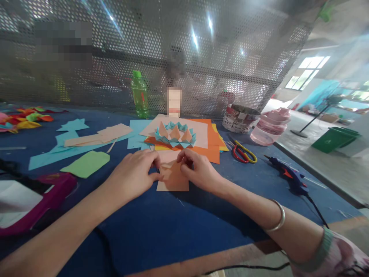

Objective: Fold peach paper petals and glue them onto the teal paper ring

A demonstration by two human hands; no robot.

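My left hand (133,175) and my right hand (198,169) both pinch a peach paper sheet (173,179) lying on the blue table (161,227), fingers closed on a fold near its top edge. Just beyond the sheet stands a folded paper flower (174,135) of blue and peach points. It rests on a stack of orange, pink and yellow paper sheets (211,148). A silver bangle circles my right wrist.
Red and yellow scissors (244,153) lie right of the stack, a blue glue gun (286,174) farther right. A green bottle (140,94), a paper-covered tin (239,117) and a pink container (269,125) stand at the back. Paper scraps (86,163) and a magenta case (43,198) lie left.
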